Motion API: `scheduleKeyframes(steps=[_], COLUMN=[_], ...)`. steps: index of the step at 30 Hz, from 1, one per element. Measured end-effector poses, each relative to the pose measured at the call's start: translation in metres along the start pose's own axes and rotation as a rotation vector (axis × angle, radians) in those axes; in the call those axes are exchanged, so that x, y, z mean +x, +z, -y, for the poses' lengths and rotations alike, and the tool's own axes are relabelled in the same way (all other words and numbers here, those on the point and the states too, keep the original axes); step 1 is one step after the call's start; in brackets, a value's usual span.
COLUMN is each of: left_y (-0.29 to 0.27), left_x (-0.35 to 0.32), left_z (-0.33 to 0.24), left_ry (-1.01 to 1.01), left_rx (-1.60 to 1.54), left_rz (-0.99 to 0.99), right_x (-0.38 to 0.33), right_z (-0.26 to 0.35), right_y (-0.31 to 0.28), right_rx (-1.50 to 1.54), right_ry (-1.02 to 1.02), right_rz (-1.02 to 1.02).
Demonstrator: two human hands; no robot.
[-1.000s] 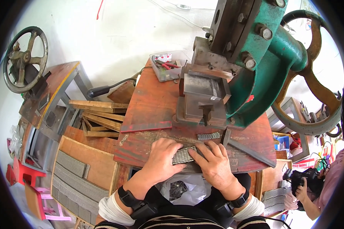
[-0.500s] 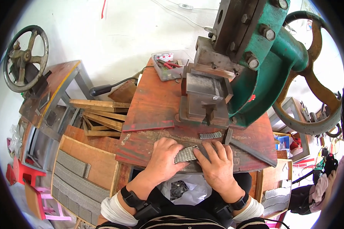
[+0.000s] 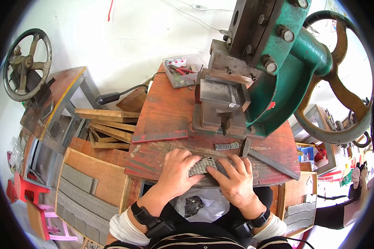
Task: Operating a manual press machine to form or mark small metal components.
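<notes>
At the front edge of the worn wooden bench, a small grey metal piece (image 3: pixel 200 166) with a ribbed, grid-like surface lies between my two hands. My left hand (image 3: pixel 178 168) pinches its left end between thumb and fingers. The thumb and index finger of my right hand (image 3: pixel 236 177) press on its right end and cover that part; the other fingers bend over the bench top. Just beyond my right fingers rests a short segmented metal strip (image 3: pixel 227 146). A hammer-shaped metal tool (image 3: pixel 271 163) lies to the right of it.
A green press (image 3: pixel 297 79) with a large handwheel (image 3: pixel 347 74) stands behind, its metal die block (image 3: pixel 220 116) facing me. A clear box (image 3: pixel 183 71) holds pliers. Trays of ribbed strips flank the bench, left (image 3: pixel 124 182) and right (image 3: pixel 281 203). A plastic bag (image 3: pixel 214 209) hangs below.
The view has shifted slightly. My right thumb and index finger have moved a little to the left along the ribbed piece. At the far right, another person has changed position.
</notes>
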State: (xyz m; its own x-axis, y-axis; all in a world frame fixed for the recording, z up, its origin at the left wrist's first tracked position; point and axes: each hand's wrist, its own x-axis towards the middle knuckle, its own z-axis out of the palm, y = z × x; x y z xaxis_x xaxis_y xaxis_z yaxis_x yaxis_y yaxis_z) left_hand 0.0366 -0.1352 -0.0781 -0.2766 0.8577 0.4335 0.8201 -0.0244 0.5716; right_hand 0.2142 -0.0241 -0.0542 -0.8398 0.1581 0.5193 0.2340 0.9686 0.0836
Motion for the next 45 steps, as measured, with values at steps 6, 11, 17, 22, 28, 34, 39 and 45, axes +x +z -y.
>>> scheduleKeyframes(steps=[6, 11, 17, 22, 28, 34, 39, 45], left_y=[0.003, 0.002, 0.002, 0.000, 0.001, 0.003, 0.003, 0.002], left_x=[-0.001, 0.001, 0.002, 0.001, 0.000, -0.002, -0.001, 0.000], left_z=[0.001, -0.004, -0.002, -0.003, -0.002, -0.003, -0.002, -0.004], left_ry=[0.008, -0.008, -0.003, -0.002, -0.005, -0.022, -0.030, -0.064], left_rx=[0.030, 0.044, 0.064, 0.039, 0.021, 0.039, 0.032, 0.030], left_rz=[-0.039, -0.047, -0.016, -0.032, -0.049, -0.042, -0.053, -0.020], right_x=[0.005, 0.002, 0.006, -0.035, -0.049, -0.017, 0.026, 0.021], right_z=[0.009, -0.001, -0.008, -0.073, -0.107, -0.047, 0.000, 0.018], right_y=[0.007, 0.000, -0.008, -0.018, -0.011, -0.055, -0.069, -0.045], right_rx=[0.036, -0.016, -0.031, -0.044, 0.079, 0.289, 0.267, 0.108], right_ry=[-0.021, -0.009, -0.033, 0.452, 0.426, 0.334, 0.158, 0.130], right_rz=[0.005, -0.023, -0.007, -0.008, 0.119, 0.186, 0.243, 0.302])
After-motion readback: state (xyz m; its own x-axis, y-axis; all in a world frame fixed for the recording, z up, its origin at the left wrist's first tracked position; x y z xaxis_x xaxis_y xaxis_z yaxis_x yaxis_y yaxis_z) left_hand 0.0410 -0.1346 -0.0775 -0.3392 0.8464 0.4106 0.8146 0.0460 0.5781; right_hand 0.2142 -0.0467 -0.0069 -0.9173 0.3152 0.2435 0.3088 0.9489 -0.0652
